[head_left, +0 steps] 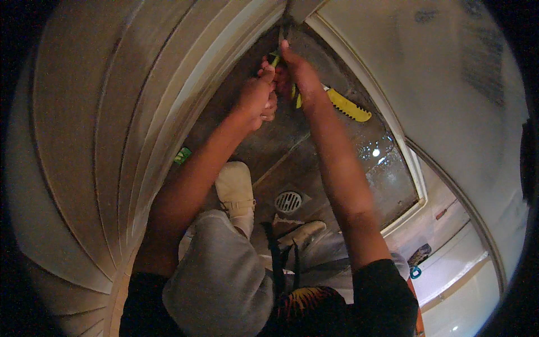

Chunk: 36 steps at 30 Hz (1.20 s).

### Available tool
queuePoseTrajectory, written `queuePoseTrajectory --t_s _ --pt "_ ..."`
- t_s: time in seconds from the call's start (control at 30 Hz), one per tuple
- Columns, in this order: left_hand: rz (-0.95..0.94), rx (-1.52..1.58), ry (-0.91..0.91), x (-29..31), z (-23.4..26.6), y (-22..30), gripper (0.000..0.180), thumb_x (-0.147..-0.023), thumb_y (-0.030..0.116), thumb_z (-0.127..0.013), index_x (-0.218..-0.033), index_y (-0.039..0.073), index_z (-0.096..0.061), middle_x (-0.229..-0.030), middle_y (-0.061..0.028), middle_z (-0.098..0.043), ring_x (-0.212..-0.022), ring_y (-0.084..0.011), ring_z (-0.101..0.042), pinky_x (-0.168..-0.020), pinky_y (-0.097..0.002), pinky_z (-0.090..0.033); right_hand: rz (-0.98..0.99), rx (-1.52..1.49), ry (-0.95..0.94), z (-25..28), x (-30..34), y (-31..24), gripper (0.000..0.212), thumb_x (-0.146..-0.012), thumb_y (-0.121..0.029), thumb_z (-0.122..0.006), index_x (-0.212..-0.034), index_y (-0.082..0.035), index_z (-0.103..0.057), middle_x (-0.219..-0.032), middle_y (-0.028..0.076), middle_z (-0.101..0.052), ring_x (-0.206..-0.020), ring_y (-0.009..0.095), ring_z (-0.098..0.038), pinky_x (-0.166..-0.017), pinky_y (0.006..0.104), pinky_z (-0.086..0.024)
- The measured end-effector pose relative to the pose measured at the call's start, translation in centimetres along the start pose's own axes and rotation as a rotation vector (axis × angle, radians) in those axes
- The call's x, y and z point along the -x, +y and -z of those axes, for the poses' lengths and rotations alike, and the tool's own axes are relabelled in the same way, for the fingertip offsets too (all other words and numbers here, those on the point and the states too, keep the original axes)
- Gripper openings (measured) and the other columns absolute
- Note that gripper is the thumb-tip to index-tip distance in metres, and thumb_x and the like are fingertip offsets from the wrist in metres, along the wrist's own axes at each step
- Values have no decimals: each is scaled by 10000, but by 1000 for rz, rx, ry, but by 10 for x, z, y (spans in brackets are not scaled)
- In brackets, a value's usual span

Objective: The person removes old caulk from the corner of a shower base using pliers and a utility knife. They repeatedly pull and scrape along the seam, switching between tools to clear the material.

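Floor drain (288,201) is my reference. Both hands are well beyond it, nearly straight ahead, down at the floor corner. Left hand (259,100): fingers curled in, thumb and index pinching a thin yellow-green piece (275,60); that piece is far beyond the drain, slightly left. Right hand (297,70) is just beside it, thumb stretched toward the corner; the other fingers are mostly hidden, so I can't tell whether they grip anything. A yellow notched handle-like piece (349,105) lies beyond the drain and to its right, one end near the right forearm. Wet, shiny floor (376,153) also to the drain's right, slightly beyond. Small green scrap (182,155) well left of the drain. Left shoe (234,182) sits near the drain's left; right shoe (306,232) is on its near side. Person crouches behind it, grey trousers (219,275).
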<state>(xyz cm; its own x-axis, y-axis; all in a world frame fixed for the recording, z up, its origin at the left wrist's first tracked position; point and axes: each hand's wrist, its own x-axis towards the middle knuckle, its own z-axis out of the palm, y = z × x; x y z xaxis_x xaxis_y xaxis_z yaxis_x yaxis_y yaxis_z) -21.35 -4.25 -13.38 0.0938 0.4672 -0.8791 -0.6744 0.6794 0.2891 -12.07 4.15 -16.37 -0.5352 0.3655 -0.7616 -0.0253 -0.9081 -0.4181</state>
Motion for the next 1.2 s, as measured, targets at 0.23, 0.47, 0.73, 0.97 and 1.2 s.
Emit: queuePoseTrajectory --t_s 0.23,0.47,0.73,0.97,1.2 --pt "11 -58 -54 5 29 25 345 -855 496 -504 -726 189 -415 -437 52 -292 -317 -69 -279 -312 -227 -190 73 -22 -57 -11 -22 18 477 -869 -488 -473 -942 -21 -539 -791 98 -601 -713 221 -588 -665 322 -472" --pt "-87 -93 43 5 14 22 358 -880 449 -481 -698 169 -353 -427 47 -288 -282 -87 -228 -293 -247 -173 5 -392 -224 -14 -17 22 405 -868 -460 -480 -850 -62 -550 -674 80 -603 -544 209 -572 -507 305 -462" --pt "-1 -55 -3 2 14 9 411 -857 518 -480 -667 176 -355 -423 42 -278 -295 -83 -214 -321 -250 -171 -20 -112 2 -21 -4 11 378 -864 -455 -501 -811 -82 -545 -678 62 -594 -510 191 -533 -488 308 -438" --pt "23 50 -191 2 12 0 435 -838 545 -493 -646 173 -375 -441 32 -308 -324 -98 -252 -352 -252 -212 -40 43 18 -15 1 1 378 -847 -435 -547 -821 -60 -500 -705 77 -564 -573 196 -548 -504 299 -458" --pt "-166 -725 111 39 13 21 578 -738 606 -579 -961 76 -524 -690 -58 -545 -550 -156 -526 -488 -289 -438 -51 -291 -129 -32 3 3 317 -885 -346 -518 -833 -36 -477 -698 85 -545 -598 214 -550 -553 305 -472"
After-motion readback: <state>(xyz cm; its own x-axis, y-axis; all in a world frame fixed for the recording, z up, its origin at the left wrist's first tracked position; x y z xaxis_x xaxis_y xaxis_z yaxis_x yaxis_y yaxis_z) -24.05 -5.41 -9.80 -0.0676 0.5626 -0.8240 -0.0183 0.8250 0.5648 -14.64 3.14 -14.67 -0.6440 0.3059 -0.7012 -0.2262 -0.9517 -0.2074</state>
